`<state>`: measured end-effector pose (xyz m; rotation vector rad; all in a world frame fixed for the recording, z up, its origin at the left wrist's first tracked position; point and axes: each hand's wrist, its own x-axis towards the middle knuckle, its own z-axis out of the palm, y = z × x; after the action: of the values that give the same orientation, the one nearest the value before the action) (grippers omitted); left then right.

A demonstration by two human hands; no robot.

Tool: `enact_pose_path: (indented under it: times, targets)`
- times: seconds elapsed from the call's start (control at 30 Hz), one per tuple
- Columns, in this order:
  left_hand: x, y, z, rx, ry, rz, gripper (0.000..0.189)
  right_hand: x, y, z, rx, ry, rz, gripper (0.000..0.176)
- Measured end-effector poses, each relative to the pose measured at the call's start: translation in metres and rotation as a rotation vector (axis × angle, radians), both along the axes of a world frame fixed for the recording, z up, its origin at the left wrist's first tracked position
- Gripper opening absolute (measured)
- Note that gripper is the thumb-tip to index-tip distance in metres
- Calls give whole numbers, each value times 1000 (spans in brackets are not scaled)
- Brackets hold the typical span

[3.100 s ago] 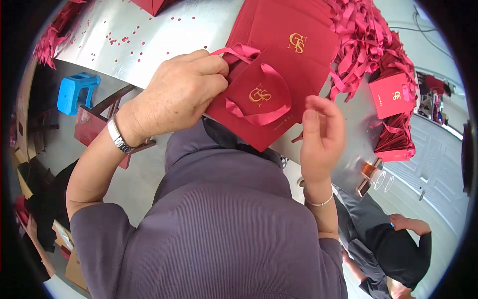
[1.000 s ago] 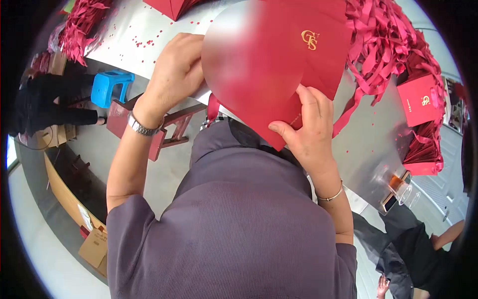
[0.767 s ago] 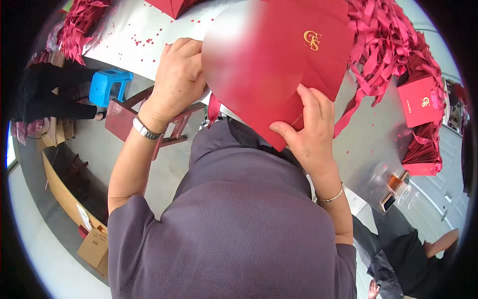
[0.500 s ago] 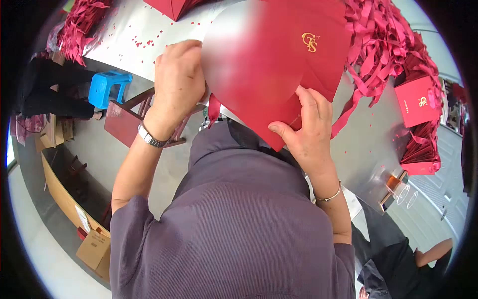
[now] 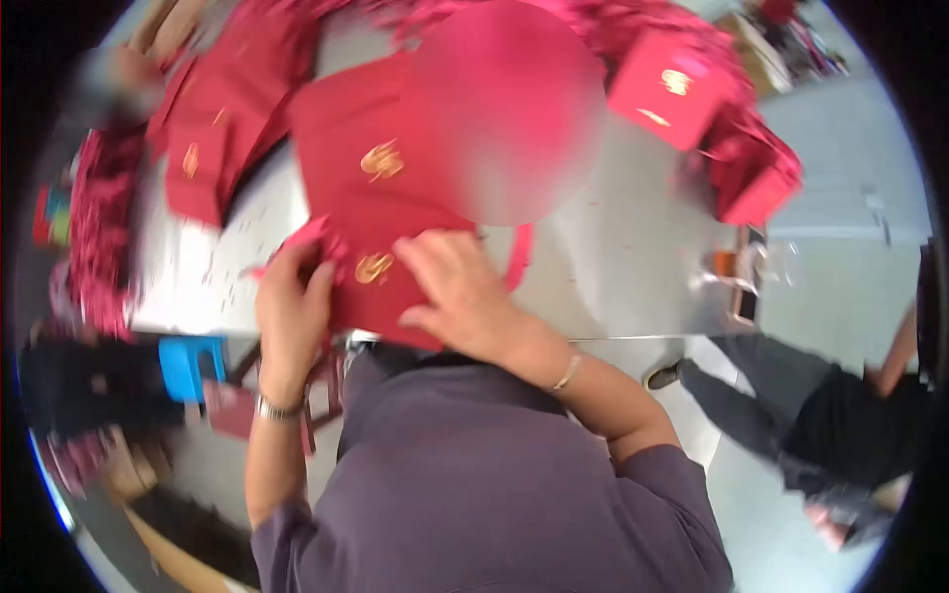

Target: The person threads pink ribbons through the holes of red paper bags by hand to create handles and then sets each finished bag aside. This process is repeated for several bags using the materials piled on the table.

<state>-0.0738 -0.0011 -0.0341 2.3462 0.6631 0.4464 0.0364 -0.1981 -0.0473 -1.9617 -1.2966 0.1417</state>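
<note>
Gold monograms [image 5: 374,268] on red bags [image 5: 388,302], too blurred to read.

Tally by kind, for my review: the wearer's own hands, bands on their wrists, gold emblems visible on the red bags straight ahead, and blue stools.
Hands: 2 (left hand, right hand)
Wrist bands: 2 (wide metal band, thin bracelet)
Gold emblems on red bags: 2
Blue stool: 1
Total: 7

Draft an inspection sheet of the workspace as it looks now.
Surface: shiny table, small specks scattered at left.
Job's things: red bag, gold emblem showing; pink ribbon at its left.
Clutter: cup of amber liquid near the right end.
Hands: left hand at the ribbon, grip unclear; right hand over the bag, open.
Cables: nothing seen.
Surroundings: blue stool at left, another person at right.
</note>
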Motion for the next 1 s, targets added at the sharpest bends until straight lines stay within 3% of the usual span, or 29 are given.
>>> enact_pose_path:
  times: [0.1, 0.17, 0.23, 0.27, 0.37, 0.53, 0.67, 0.83, 0.87, 0.93, 1.0]
  targets:
    - [-9, 3, -1, -57, -6, -31, 24, -3, -4, 3, 34, -5, -20, 76]
    - [-7, -6, 22, -65, 150, 45, 27, -5, -4, 3, 64, -44, -37, 75]
    - [-13, 2, 4, -156, 82, 27, 30, -8, -4, 2, 82, -89, -69, 76]
    - [-13, 2, 3, -42, 27, 3, 31, -9, -5, 1, 96, -129, -78, 76]
    - [-9, 3, 24, -458, 74, 30, 18, -8, -7, 4, 123, -192, -77, 77]
    - [-8, 0, 54, -726, -122, -52, 9, -3, -7, 13, 263, -247, -79, 81]
    - [-4, -1, 97, -550, -151, -185, 11, 20, -16, 51, 483, -450, -350, 59]
    - [35, -4, 118, -128, -123, -241, 24, 61, -31, 65, 459, -116, -171, 35]
    - [48, -12, 119, -37, -154, -240, 29, 65, -39, 71, 444, -133, -242, 30]
    - [68, -36, 126, 68, -432, -306, 41, 78, -55, 73, 460, 118, -453, 25]
    - [72, -30, 115, 85, -516, -282, 46, 107, -73, 76, 764, 244, -605, 22]
